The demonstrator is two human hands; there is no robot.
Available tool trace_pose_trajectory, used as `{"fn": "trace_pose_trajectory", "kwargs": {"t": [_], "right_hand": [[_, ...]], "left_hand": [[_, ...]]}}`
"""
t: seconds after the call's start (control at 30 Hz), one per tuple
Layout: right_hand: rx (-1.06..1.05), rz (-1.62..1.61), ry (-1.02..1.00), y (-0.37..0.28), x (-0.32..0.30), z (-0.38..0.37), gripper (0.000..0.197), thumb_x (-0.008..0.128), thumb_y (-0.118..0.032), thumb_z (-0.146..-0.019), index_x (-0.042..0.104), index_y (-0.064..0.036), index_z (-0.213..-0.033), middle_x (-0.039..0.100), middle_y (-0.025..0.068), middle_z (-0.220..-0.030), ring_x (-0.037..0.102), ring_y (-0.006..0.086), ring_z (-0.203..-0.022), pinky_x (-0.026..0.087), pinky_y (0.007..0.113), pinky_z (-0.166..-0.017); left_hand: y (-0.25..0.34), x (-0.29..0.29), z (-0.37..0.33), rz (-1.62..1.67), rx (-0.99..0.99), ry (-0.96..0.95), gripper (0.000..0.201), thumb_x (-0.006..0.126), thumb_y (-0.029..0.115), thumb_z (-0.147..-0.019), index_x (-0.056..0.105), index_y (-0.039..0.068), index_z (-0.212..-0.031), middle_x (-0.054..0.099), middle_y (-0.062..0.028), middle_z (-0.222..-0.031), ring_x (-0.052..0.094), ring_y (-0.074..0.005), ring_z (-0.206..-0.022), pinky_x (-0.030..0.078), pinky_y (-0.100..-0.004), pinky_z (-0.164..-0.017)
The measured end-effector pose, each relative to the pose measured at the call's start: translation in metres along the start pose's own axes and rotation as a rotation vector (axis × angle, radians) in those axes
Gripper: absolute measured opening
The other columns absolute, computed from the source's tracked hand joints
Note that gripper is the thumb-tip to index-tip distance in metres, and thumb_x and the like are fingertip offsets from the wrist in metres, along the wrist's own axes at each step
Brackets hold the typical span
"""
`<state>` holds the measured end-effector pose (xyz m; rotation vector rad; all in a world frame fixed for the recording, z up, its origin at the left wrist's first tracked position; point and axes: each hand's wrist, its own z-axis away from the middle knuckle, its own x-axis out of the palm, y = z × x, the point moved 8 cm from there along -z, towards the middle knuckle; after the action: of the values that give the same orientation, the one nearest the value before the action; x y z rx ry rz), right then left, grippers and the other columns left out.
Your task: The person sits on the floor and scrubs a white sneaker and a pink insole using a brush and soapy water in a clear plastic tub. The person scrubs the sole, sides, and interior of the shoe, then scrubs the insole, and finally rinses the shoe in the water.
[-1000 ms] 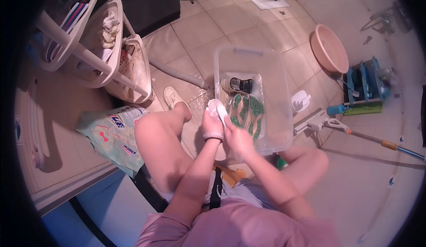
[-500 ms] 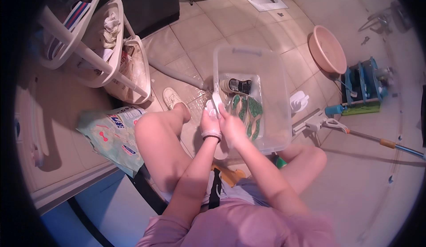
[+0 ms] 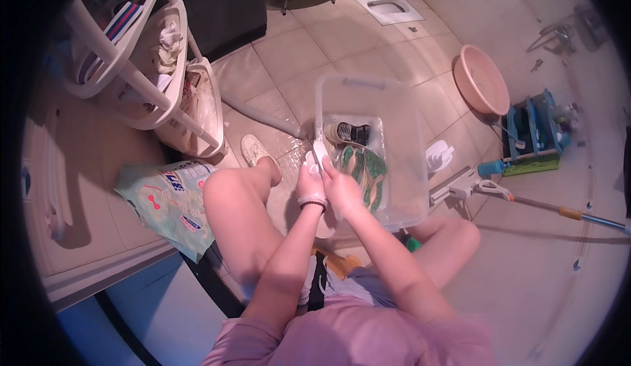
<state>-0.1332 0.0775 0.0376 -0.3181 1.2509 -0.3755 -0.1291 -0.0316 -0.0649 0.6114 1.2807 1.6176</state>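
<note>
My right hand (image 3: 343, 192) is closed around a slim white brush-like tool (image 3: 320, 150), whose upper end points away from me. Close against it, my left hand (image 3: 311, 185) is wrapped round a white object, mostly hidden by the fingers. A pale rounded end (image 3: 325, 226) shows below my wrists; I cannot tell what it belongs to. Both hands are over the near left side of a clear plastic tub (image 3: 404, 159). Inside the tub lie a black-and-white shoe (image 3: 351, 133) and green-and-beige shoes (image 3: 363, 172).
Left stands a white shelf rack (image 3: 177, 113), beside a pale green printed bag (image 3: 164, 201). A grey hose (image 3: 263, 116) crosses the wet tiles. At right are a pink basin (image 3: 483, 80), a blue rack (image 3: 536, 126) and a mop (image 3: 467, 185). A squat toilet (image 3: 388, 9) lies beyond.
My hands stay together on the white things, with only a slight shift. The whole view has tilted a little; the tub and shoes look otherwise the same.
</note>
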Motion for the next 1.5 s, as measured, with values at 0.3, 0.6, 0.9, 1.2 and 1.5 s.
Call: {"fn": "trace_pose_trajectory", "kwargs": {"t": [0.3,0.6,0.9,1.2,1.5], "right_hand": [[0.042,0.003,-0.138,0.034,0.02,0.081,0.036,0.043,-0.036,-0.091,0.051,-0.0318,-0.126,0.063,0.0206,-0.081,0.062,0.0376,-0.076,0.049,0.046,-0.071],[0.002,-0.036,-0.02,0.003,-0.002,-0.004,0.037,0.043,-0.036,-0.09,0.05,-0.0313,-0.127,0.063,0.0209,-0.081,0.062,0.0381,-0.074,0.05,0.046,-0.069],[0.064,-0.256,-0.024,0.018,0.014,0.007,0.036,0.048,-0.031,-0.089,0.053,-0.0247,-0.124,0.062,0.0247,-0.089,0.063,0.0361,-0.083,0.049,0.04,-0.076],[0.027,-0.8,-0.116,-0.002,-0.006,0.058,0.04,0.055,-0.021,-0.09,0.051,-0.0069,-0.126,0.059,0.0128,-0.119,0.052,0.011,-0.109,0.038,0.024,-0.093],[0.224,-1.096,0.051,0.013,-0.05,0.03,0.042,0.055,-0.015,-0.09,0.046,-0.0044,-0.13,0.06,0.0077,-0.115,0.053,0.0099,-0.097,0.042,0.025,-0.087]], "left_hand": [[-0.003,-0.008,0.006,0.038,-0.086,0.019,0.022,0.046,0.012,-0.085,0.054,0.003,-0.103,0.061,-0.0233,-0.096,0.06,-0.0357,-0.09,0.046,-0.0408,-0.077],[0.015,-0.003,0.006,-0.267,-0.063,-0.023,0.024,0.045,0.016,-0.086,0.056,0.004,-0.103,0.062,-0.0215,-0.092,0.06,-0.0375,-0.088,0.046,-0.0432,-0.076],[-0.006,-0.006,0.0,-0.177,-0.077,0.016,0.023,0.045,0.016,-0.089,0.054,0.0,-0.103,0.061,-0.0246,-0.091,0.059,-0.0399,-0.086,0.045,-0.0427,-0.076],[-0.029,-0.01,-0.004,0.679,-0.56,0.009,0.032,0.05,0.026,-0.092,0.06,-0.005,-0.088,0.062,-0.0068,-0.078,0.059,-0.0209,-0.067,0.048,-0.0343,-0.061],[-0.002,0.055,0.037,0.905,-0.497,-0.85,0.026,0.05,0.03,-0.09,0.059,0.005,-0.089,0.056,-0.0034,-0.061,0.058,-0.0205,-0.055,0.048,-0.0289,-0.047]]}}
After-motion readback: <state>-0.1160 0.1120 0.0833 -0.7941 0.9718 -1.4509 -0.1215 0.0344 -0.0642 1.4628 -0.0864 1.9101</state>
